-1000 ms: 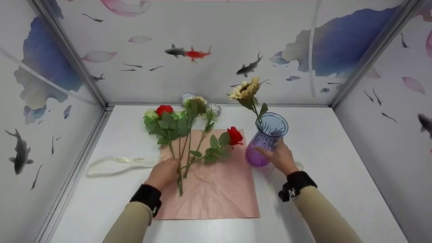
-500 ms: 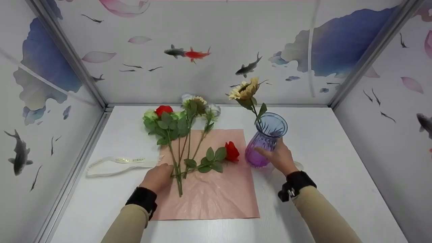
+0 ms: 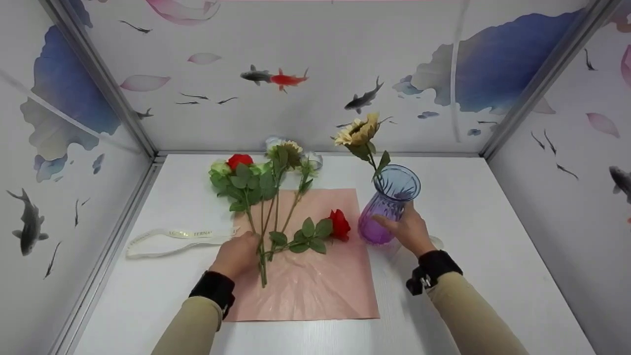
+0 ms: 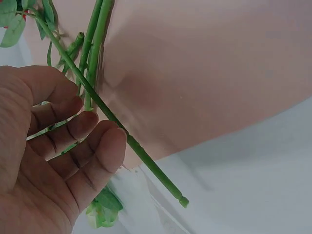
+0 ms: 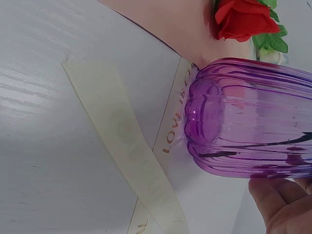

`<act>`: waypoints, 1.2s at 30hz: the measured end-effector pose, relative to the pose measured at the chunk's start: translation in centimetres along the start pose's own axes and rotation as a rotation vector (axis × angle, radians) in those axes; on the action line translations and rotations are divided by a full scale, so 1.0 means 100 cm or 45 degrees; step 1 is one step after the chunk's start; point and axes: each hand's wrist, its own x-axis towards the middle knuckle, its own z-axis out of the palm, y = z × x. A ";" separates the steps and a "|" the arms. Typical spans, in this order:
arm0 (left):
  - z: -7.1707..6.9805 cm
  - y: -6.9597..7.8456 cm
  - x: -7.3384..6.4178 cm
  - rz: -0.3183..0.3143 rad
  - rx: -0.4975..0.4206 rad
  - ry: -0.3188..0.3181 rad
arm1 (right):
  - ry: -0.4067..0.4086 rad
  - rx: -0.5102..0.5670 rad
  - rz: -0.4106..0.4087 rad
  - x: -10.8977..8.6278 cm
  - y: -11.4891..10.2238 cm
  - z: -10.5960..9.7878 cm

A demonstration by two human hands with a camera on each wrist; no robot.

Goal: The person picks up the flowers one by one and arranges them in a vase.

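Observation:
My left hand [image 3: 240, 255] is over several flower stems on pink paper [image 3: 325, 276]. In the left wrist view its fingers are loosely bent beside a rose stem [image 4: 156, 170], with nothing clearly pinched. That stem crosses the others, and its red rose [image 3: 340, 224] points right. My right hand [image 3: 409, 229] grips a blue-to-purple glass vase [image 3: 377, 217] low on its side. A yellow sunflower [image 3: 359, 133] leans out of the vase to the left; its dark stem shows through the glass in the right wrist view. The far side of the right hand's hold is hidden.
Red, green and pale flower heads [image 3: 239, 160] lie at the paper's far left edge and beyond. A cream ribbon [image 3: 182, 236] with gold lettering loops left of the paper. Printed panels [image 3: 315, 113] on metal frames border the white table on three sides.
The red rose was lowered nearer and to the left onto the paper. My left hand drew back left, then returned over the stems. The right hand and vase stayed put.

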 end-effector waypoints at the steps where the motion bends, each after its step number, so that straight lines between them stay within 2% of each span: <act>1: 0.000 0.002 0.001 0.018 0.009 0.018 | 0.000 0.000 0.003 0.000 0.000 0.000; 13: 0.011 0.028 0.016 0.125 0.095 0.148 | -0.008 0.039 0.026 0.001 -0.001 0.001; 19: 0.017 0.040 0.022 0.124 0.078 0.167 | 0.000 0.034 0.005 0.001 0.000 0.002; 25: 0.022 0.047 0.025 0.149 0.120 0.224 | 0.016 -0.020 -0.031 0.000 0.001 0.001; 32: 0.028 0.050 0.030 0.117 0.131 0.185 | 0.013 -0.006 -0.013 0.000 0.001 0.001; 36: 0.032 0.051 0.032 0.117 0.144 0.215 | 0.012 -0.006 -0.013 0.001 0.000 0.001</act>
